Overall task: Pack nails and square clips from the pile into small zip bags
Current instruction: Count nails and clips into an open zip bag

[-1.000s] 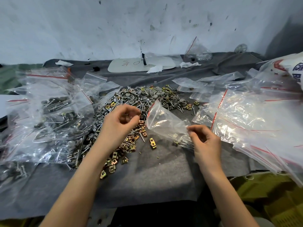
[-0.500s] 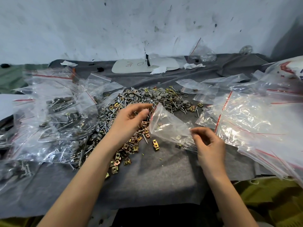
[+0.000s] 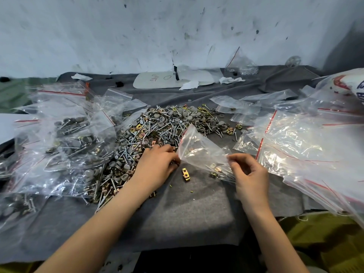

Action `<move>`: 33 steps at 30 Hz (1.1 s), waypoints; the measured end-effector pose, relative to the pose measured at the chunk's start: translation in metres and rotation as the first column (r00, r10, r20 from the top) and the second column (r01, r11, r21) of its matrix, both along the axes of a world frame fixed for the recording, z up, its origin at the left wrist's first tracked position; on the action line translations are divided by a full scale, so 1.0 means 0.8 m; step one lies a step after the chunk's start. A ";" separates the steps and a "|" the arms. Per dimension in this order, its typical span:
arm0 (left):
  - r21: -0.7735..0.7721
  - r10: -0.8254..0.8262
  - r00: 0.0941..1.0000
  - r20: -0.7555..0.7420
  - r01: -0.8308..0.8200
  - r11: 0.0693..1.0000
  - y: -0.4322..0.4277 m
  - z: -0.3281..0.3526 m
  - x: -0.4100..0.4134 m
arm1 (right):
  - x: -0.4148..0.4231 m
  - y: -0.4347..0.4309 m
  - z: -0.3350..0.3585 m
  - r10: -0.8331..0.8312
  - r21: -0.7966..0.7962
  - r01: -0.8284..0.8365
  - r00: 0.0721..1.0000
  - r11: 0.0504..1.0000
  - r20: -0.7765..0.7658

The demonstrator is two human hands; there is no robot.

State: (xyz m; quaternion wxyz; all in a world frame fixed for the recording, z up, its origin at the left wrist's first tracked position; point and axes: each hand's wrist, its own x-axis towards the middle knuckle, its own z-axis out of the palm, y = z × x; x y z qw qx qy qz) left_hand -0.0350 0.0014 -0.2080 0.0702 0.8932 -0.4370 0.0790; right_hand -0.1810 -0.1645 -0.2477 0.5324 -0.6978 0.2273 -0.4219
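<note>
Fingers [image 3: 236,162] of my right hand [image 3: 251,177] are clamped together, thumb against forefinger, on the lower corner of a small zip bag [image 3: 199,149] just right of centre frame. The bag tilts up and to the left, and its red-striped mouth stands open over the near edge of the pile [image 3: 163,125]. Down in the bag's low end, right beside my pinch, lie a few nails [image 3: 226,175] and a couple of square clips [image 3: 217,170].

My left hand [image 3: 157,168] lies palm down on the pile at centre frame, knuckles up, with its fingers curled under against the bag's left edge. The tips are hidden, so I cannot tell whether they have hold of anything.

One loose clip [image 3: 186,174] sits alone on the grey cloth [image 3: 187,211] between my two hands, touching neither. The pile spreads up from my left hand: grey-capped nails toward the top, brassy clips nearer my wrist. Filled bags [image 3: 69,134] are heaped at the left of the frame. Empty bags [image 3: 295,138] with red strips are stacked along the right.
</note>
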 end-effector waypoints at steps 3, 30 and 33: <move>0.008 0.013 1.000 0.006 -0.013 1.000 -0.002 0.001 0.004 | 0.000 -0.001 -0.001 -0.002 0.006 0.002 1.000 1.000 0.003; -0.734 -0.301 0.751 -0.587 -0.338 0.589 -0.001 0.043 -0.019 | -0.003 0.001 0.005 0.009 0.011 -0.009 1.000 1.000 -0.015; -0.706 -0.258 0.779 -0.571 -0.306 0.638 -0.005 0.044 -0.013 | -0.004 0.002 0.006 0.012 0.010 -0.012 1.000 1.000 -0.027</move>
